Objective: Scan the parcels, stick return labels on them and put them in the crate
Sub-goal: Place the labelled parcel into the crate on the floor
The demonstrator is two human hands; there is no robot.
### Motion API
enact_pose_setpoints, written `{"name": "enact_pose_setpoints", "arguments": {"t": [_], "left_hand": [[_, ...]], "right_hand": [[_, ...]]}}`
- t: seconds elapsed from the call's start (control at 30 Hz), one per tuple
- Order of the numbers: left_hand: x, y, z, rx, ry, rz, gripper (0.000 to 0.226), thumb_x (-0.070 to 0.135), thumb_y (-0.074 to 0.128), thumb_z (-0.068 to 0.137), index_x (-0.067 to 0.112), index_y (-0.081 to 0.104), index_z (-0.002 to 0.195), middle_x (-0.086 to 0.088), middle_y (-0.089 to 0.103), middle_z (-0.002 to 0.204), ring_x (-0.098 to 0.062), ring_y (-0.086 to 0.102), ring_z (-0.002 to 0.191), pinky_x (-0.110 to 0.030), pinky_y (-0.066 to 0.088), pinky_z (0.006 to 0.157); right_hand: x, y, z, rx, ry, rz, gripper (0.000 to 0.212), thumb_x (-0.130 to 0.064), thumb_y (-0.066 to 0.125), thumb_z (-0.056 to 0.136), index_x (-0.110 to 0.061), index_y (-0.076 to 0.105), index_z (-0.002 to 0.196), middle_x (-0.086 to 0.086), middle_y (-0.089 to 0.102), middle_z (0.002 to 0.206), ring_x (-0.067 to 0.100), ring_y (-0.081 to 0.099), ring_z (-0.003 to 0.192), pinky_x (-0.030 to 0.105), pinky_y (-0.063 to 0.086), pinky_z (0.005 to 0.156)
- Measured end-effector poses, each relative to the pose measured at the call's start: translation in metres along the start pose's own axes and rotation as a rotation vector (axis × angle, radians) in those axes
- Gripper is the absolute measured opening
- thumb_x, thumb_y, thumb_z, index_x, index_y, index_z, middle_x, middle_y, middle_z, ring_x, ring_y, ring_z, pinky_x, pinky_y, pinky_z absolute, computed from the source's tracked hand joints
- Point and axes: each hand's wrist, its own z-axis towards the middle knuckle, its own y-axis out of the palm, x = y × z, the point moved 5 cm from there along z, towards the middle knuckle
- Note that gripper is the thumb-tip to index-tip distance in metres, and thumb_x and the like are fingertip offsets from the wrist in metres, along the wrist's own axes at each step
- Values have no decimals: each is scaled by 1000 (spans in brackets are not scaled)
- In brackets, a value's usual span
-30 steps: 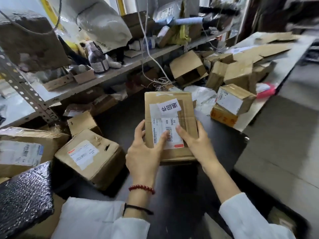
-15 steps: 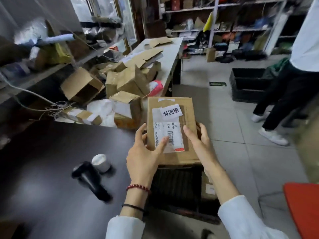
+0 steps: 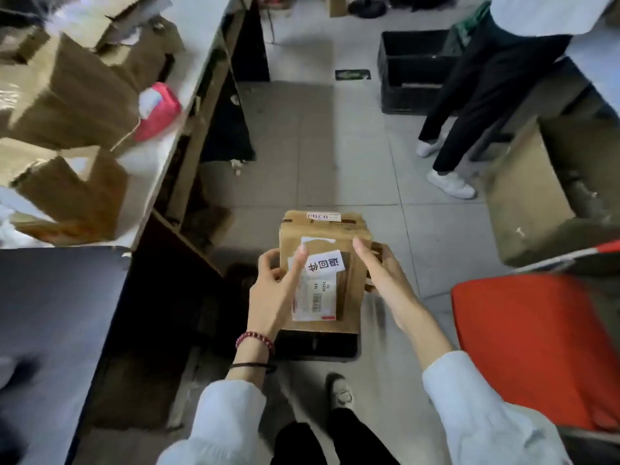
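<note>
Head view: the cardboard parcel is held over the tiled floor just below the middle of the frame, towards 6 o'clock, above a dark crate whose rim shows under its near edge. A white return label sits on its top face, overlapping the shipping label. The left hand, at the parcel's 9 o'clock, grips the edge with thumb and curled fingers, index finger stretched across the labels. The right hand, at its 3 o'clock, lies along the side with straight fingers. A second cardboard box shows at the parcel's 12 o'clock. At 1 o'clock another person's legs stand by a second black crate; a red seat is at 4 o'clock, a dark table at 8 o'clock, and blurred cartons at 10 o'clock.
</note>
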Motion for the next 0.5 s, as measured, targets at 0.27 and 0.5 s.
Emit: {"name": "enact_pose_setpoints", "arguments": {"t": [0.27,0.5], "left_hand": [[-108,55,73,-139,-212,107,71,88,33,67,28,48,103,10,59,102,-7,56,93,-39,48,89],[-209,100,134,-318,-253,183,55,68,46,81,27,39,118,2,59,116,-13,57,98,-32,44,88]], "right_hand": [[111,-5,60,22,254,-30,41,-56,57,88,-23,47,110,-1,62,111,15,60,98,38,52,88],[207,3,125,-19,212,-148,70,-62,61,82,-43,28,141,-8,50,138,18,54,119,48,50,97]]}}
